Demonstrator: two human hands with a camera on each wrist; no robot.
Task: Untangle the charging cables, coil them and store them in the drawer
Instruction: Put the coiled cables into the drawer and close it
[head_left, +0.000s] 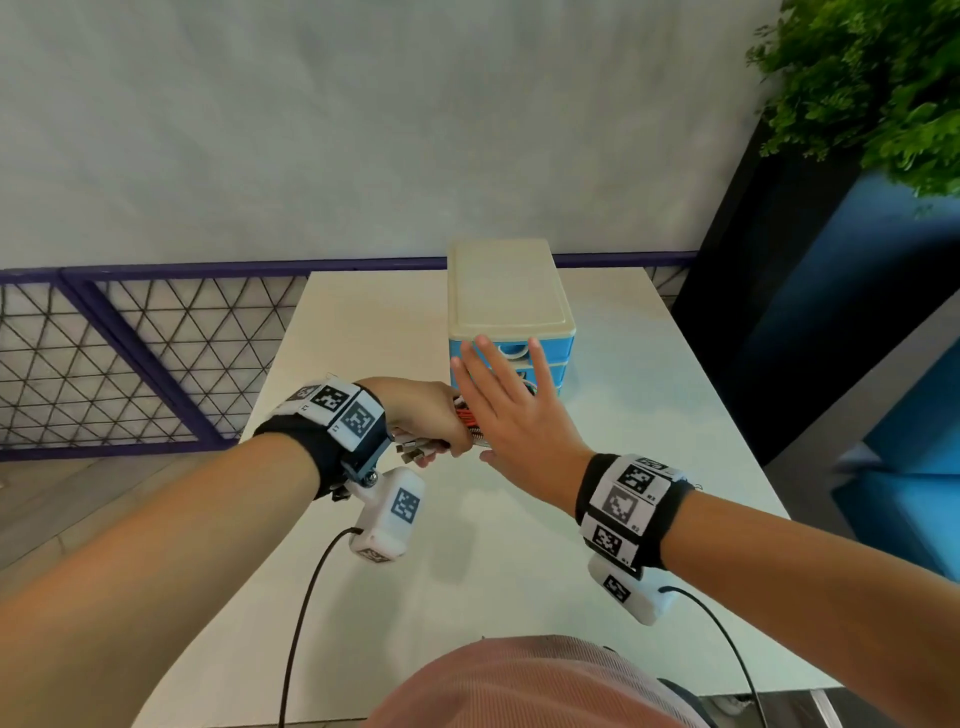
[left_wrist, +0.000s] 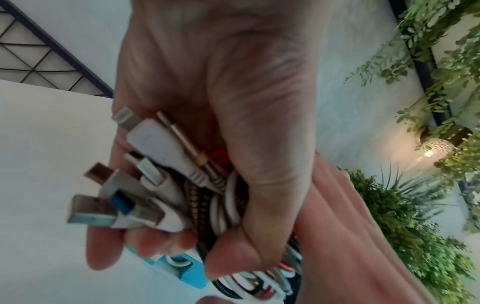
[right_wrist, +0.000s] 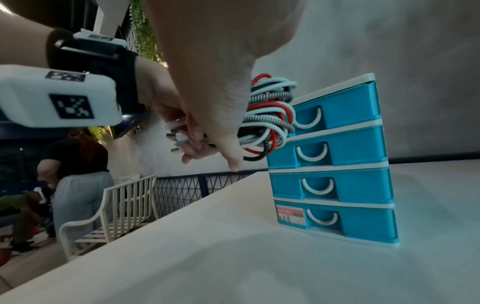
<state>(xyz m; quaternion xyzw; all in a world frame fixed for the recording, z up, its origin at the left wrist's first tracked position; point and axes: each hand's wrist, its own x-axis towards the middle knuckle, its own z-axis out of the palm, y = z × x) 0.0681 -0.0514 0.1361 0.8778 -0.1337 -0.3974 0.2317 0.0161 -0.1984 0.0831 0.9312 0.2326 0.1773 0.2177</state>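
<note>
The cables (right_wrist: 270, 115) are already gathered into one coiled bundle of red, white, black and striped loops, and no loose cable lies on the desk (head_left: 623, 467), so the untangling and coiling look done. The left hand (head_left: 421, 415) has its grip wrapped tight round the bundle; in the left wrist view the plugs (left_wrist: 124, 185) stick out together at about 9 o'clock from the fist, while the loops hang out the other side. The bundle is held in the air just in front of the drawer unit (head_left: 511, 312), level with its upper drawers. The right hand (head_left: 511, 410) is spread wide, fingers straight, holding nothing, reaching toward the drawer fronts at 12 o'clock. All four blue drawers (right_wrist: 337, 148) appear closed. What is left, by my reading: pull one drawer out by its white handle (right_wrist: 311, 121), drop the bundle in, and push it closed.
</note>
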